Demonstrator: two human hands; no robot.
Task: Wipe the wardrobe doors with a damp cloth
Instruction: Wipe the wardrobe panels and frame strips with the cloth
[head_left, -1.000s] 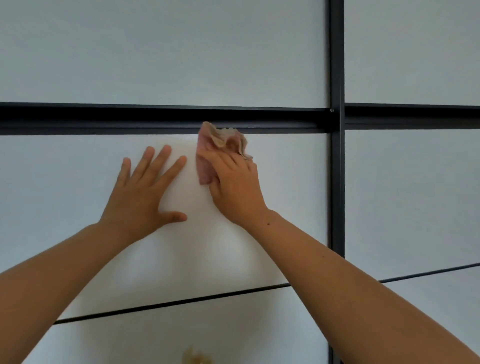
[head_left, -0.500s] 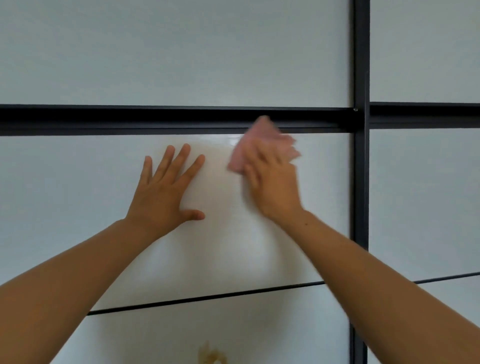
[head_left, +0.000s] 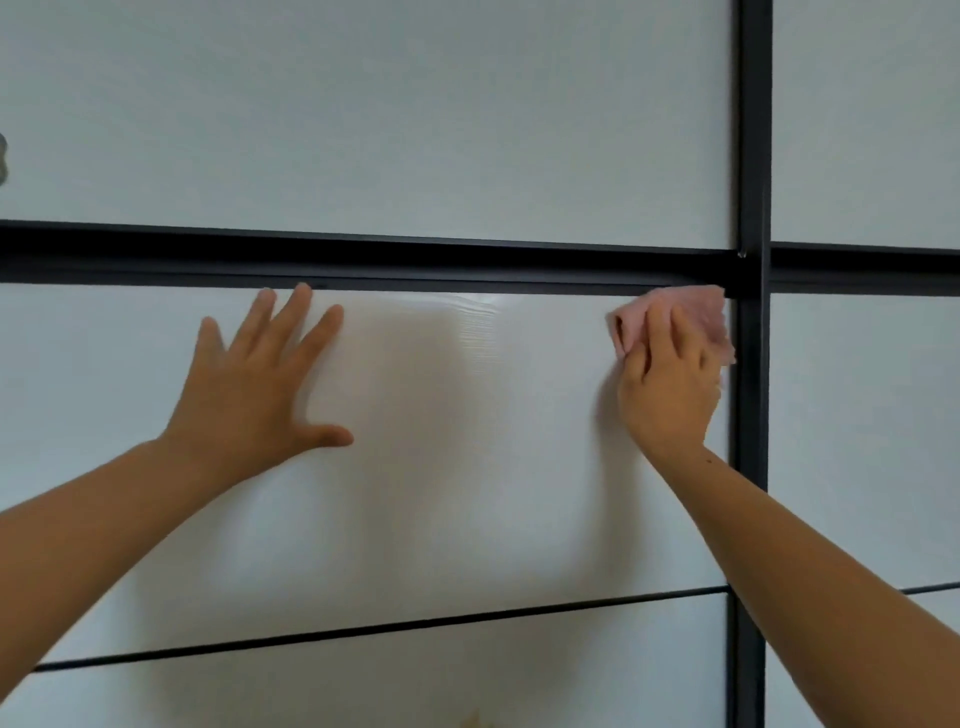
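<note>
Head view, so: the pink cloth (head_left: 696, 312) is seen bunched up in the upper right of the frame. It's pressed against the white wardrobe door (head_left: 467, 467), right in the top right corner of the middle panel. It's tucked just under the thick black rail (head_left: 363, 262) and sits just beside the black vertical bar (head_left: 750, 156).

It's gripped by the right hand (head_left: 667, 384). The fingers are bent over the wad, and bits of cloth are left poking out above and to both sides of them.

The left hand (head_left: 254, 395) is laid flat on the same panel, left of centre and well apart from the cloth. Its fingers are spread and straight and the thumb is stuck out to the right, so that grip is fully open and nothing is held. The longest fingertip is about level with the rail's lower edge.

Bare forearms are seen coming in from the two lower corners. A glossy sheen can be made out on the panel between the hands. Lower down the door is crossed by a thin black seam (head_left: 363, 631). A neighbouring door (head_left: 857, 415) is visible right of the bar. A small yellowish mark (head_left: 475, 719) is cut off at the bottom edge and can't be identified.
</note>
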